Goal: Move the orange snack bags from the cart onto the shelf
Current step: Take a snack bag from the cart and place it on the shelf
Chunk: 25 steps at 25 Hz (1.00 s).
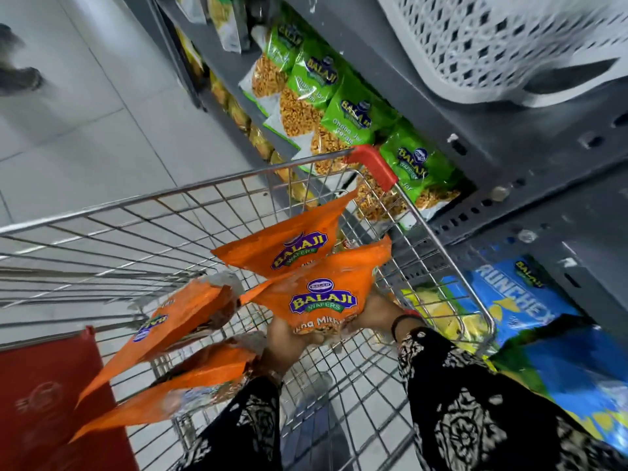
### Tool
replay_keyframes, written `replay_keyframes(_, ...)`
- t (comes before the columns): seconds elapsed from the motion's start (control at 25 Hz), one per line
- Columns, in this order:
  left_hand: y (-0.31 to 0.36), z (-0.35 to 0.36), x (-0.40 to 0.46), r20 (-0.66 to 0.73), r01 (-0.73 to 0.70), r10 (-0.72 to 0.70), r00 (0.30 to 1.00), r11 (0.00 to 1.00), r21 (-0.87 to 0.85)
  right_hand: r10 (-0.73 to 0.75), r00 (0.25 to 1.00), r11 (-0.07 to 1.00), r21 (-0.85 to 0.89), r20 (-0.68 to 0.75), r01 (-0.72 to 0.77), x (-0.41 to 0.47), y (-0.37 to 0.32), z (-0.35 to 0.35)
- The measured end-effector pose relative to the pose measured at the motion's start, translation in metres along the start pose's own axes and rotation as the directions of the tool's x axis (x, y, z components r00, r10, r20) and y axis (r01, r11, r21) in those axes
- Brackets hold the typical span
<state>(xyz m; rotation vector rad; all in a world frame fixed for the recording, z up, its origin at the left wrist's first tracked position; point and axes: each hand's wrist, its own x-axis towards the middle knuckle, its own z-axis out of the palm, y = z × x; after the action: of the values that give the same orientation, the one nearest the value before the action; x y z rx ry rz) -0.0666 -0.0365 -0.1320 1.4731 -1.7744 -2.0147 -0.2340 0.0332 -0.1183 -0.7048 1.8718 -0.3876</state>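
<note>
Several orange Balaji snack bags are held up over the wire cart (204, 212). My right hand (375, 312) grips the front orange bag (323, 297) from its right side, and a second orange bag (292, 246) fans out just behind it. My left hand (289, 341) is closed at the lower left edge of that front bag. Two more orange bags (176, 324) (190, 379) stick out to the left from my left hand, over the cart. The grey metal shelf (530, 185) is to the right of the cart.
Green Balaji bags (353, 110) fill the shelf row beside the cart's red corner (373, 164). Blue and yellow bags (516, 300) lie on a lower level at right. A grey perforated plastic basket (492, 39) hangs top right. A person's feet (20, 76) stand far left on the tiled floor.
</note>
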Motion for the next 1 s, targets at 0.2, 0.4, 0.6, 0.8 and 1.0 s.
replay_keyframes(0.2, 0.052, -0.002, -0.039, 0.064, -0.12, 0.117, 0.991, 0.992, 0.031, -0.085, 0.993, 0.995, -0.052, -0.081, 0.081, -0.058, -0.024, -0.029)
replay_keyframes(0.4, 0.132, -0.002, -0.106, 0.104, -0.343, 0.331, 0.938, 0.93, 0.13, -0.233, 0.933, 0.972, -0.055, -0.275, 0.227, -0.167, -0.047, -0.07)
replay_keyframes(0.6, 0.204, 0.026, -0.16, 0.236, -0.558, 0.531, 0.814, 0.828, 0.062, -0.37, 0.799, 0.917, -0.046, -0.475, 0.397, -0.283, -0.039, -0.106)
replay_keyframes(0.8, 0.262, 0.109, -0.183, 0.389, -0.661, 0.595, 0.704, 0.749, 0.05, -0.253, 0.662, 0.888, 0.102, -0.705, 0.448, -0.369, 0.015, -0.143)
replay_keyframes(1.0, 0.307, 0.206, -0.171, 0.527, -0.644, 0.538, 0.658, 0.765, 0.022, -0.087, 0.572, 0.815, 0.271, -0.816, 0.512, -0.387, 0.064, -0.187)
